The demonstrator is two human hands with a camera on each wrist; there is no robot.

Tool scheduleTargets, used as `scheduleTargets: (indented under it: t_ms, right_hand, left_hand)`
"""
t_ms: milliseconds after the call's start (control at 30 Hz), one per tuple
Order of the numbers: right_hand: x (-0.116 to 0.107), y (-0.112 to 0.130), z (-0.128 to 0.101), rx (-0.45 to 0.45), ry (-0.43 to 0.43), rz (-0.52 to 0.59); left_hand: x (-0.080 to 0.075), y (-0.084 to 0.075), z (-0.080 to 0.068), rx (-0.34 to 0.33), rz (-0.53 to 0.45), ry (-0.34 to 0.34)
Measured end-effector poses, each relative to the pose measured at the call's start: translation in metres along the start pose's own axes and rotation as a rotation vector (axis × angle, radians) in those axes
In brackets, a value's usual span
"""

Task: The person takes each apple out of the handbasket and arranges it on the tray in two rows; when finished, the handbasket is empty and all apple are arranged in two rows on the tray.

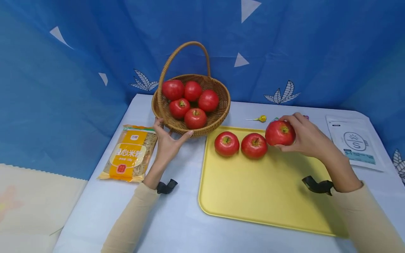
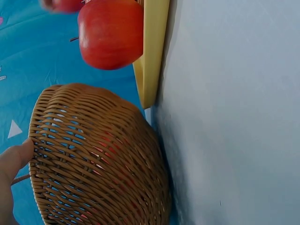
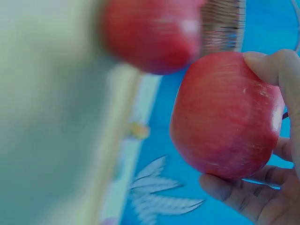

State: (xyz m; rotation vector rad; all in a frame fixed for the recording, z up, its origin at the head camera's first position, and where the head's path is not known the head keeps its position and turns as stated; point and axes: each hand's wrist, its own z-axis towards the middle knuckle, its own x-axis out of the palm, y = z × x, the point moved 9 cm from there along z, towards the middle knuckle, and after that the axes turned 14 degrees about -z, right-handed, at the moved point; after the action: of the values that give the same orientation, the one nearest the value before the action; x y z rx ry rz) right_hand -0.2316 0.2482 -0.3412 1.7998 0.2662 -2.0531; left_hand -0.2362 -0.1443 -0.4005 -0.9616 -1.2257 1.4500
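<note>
My right hand (image 1: pixel 305 137) holds a red apple (image 1: pixel 278 133) by its sides, fingers at the back and thumb at the front; the right wrist view shows the grip on the apple (image 3: pixel 225 115). Two more apples, a left one (image 1: pixel 226 144) and a right one (image 1: pixel 254 145), sit on the yellow tray (image 1: pixel 246 189). At the back left stands a wicker basket (image 1: pixel 223 96) with a tall handle and several apples inside. My left hand (image 1: pixel 167 147) grips its near side, thumb on the rim; in the left wrist view only the thumb (image 2: pixel 16 159) shows against the weave.
A bag of dried noodles (image 1: pixel 130 154) lies left of my left wrist. Behind the tray is a yellow lollipop (image 1: pixel 262 118), with other small wrapped items partly hidden by my right hand. A white pouch (image 1: pixel 353 142) lies at the right. Blue cloth (image 1: pixel 196 21) hangs behind the table.
</note>
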Motion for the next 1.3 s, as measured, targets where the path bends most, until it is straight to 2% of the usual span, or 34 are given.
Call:
scheduleTargets:
  t_ms: [233,367,533,600,667,800,967,1133,1300]
  right_hand:
    - [0.042,-0.022,-0.031,0.064,0.162,0.015]
    - [0.055,-0.026,-0.041,0.094,0.218,0.040]
    - [0.058,-0.022,-0.045,0.105,0.265,0.017]
    - [0.054,-0.018,-0.043,0.095,0.279,-0.014]
    - [0.045,-0.011,-0.037,0.066,0.257,-0.041]
    - [0.018,0.016,-0.002,-0.052,0.141,-0.046]
    - [-0.007,0.072,0.064,-0.239,0.053,0.037]
    - [-0.011,0.134,0.131,-0.394,0.032,0.124]
    - [0.001,0.169,0.189,-0.421,0.103,0.162]
  left_hand:
    - [-0.002,-0.001,0.001,-0.012,0.021,0.003]
    - [-0.001,0.001,0.001,-0.029,0.028,0.004]
    - [0.000,0.002,0.000,-0.027,0.017,0.003]
    - [0.000,0.001,-0.001,-0.022,0.016,0.004]
    - [0.001,0.000,0.000,-0.016,0.014,0.004]
    - [0.000,0.000,0.001,0.000,0.001,-0.006]
    - [-0.006,0.000,0.003,0.022,-0.009,-0.027]
    - [-0.006,-0.001,0.001,0.032,-0.040,-0.023]
    - [0.002,-0.004,-0.002,0.017,-0.050,-0.013]
